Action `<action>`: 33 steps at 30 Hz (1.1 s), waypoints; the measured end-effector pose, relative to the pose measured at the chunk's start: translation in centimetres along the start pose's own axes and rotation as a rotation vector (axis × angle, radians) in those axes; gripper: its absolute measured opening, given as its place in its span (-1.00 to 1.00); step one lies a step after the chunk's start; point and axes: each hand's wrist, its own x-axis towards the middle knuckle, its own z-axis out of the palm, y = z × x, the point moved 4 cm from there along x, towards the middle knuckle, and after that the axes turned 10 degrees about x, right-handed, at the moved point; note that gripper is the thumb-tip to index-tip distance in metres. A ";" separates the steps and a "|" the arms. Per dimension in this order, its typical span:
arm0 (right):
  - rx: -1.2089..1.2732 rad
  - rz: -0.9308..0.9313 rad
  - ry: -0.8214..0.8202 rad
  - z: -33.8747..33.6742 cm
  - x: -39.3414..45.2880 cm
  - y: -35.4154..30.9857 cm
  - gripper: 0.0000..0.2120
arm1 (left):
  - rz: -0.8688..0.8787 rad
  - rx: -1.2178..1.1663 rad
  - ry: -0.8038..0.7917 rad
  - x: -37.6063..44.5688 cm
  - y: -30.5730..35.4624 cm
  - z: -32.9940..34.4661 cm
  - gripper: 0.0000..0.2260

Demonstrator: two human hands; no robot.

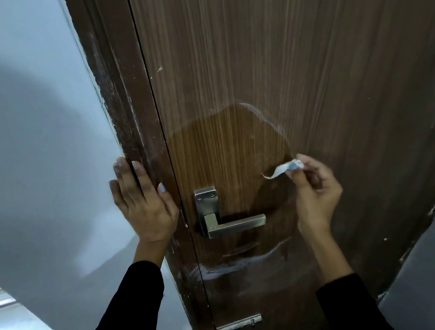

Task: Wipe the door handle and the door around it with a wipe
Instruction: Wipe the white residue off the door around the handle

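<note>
Right hand (pixel 314 193) pinches the crumpled wipe (pixel 284 169) above-right of the handle (pixel 227 220), apparently off the door (pixel 307 56). Left hand (pixel 139 202) flat on the frame (pixel 120 108). Recommend unfolding the wipe, then pressing flat.

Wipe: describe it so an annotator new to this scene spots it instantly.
Start at the brown wooden door, then its steel lever handle. Up and right of the lever, the right hand pinches the wipe: a small crumpled white scrap with a thin tail pointing left.

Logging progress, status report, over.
Left hand flat on door frame. Right hand pinches wipe, off door. Handle unobstructed.
</note>
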 end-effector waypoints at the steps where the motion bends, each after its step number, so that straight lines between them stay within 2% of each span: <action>1: 0.047 0.045 0.063 0.0 0.3 0.2 -0.76 | 0.000 -0.002 -0.001 0.0 0.0 0.0 -0.52; 2: 0.026 0.067 0.114 0.0 0.3 0.5 -0.80 | 0.000 -0.004 -0.003 0.1 0.0 0.0 -0.51; 5: -0.270 0.006 0.168 -0.4 -0.7 0.9 -0.85 | 0.000 -0.003 -0.005 0.1 0.0 0.0 -0.51; 10: -0.423 -0.184 0.077 0.4 -1.4 0.4 -0.88 | 0.000 -0.014 -0.015 -0.1 0.0 0.0 -0.51; 14: -0.415 -0.258 0.005 2.3 -2.1 -0.9 -0.86 | 0.007 -0.011 -0.013 0.1 0.0 -0.1 -0.50; 16: -0.415 -0.253 0.054 2.6 -1.6 -1.5 -0.90 | 0.000 -0.019 -0.018 0.1 0.0 -0.2 -0.50; 18: -0.363 -0.247 0.117 3.2 -0.9 -2.4 -0.84 | -0.010 -0.029 -0.021 0.2 0.1 -0.4 -0.51; 20: -0.350 -0.313 0.053 4.8 -0.8 -3.4 -0.77 | -0.006 -0.028 -0.028 0.2 0.1 -0.4 -0.52; 23: -0.460 -0.408 -0.096 6.3 -2.0 -3.5 -0.80 | 0.009 -0.017 -0.033 0.1 0.2 -0.4 -0.53; 25: -0.489 -0.366 -0.048 5.3 -2.4 -3.0 -0.80 | 0.003 -0.017 -0.031 0.2 0.2 -0.5 -0.52; 29: -0.394 -0.278 0.168 5.1 -0.6 -4.2 -0.76 | -0.002 -0.015 -0.033 0.2 0.3 -0.7 -0.52; 31: -0.343 -0.319 0.156 7.3 -0.4 -5.4 -0.75 | -0.003 -0.017 -0.038 0.3 0.3 -0.7 -0.52; 33: -0.317 -0.379 0.048 9.8 -1.6 -6.1 -0.76 | -0.006 -0.011 -0.042 0.3 0.3 -0.7 -0.51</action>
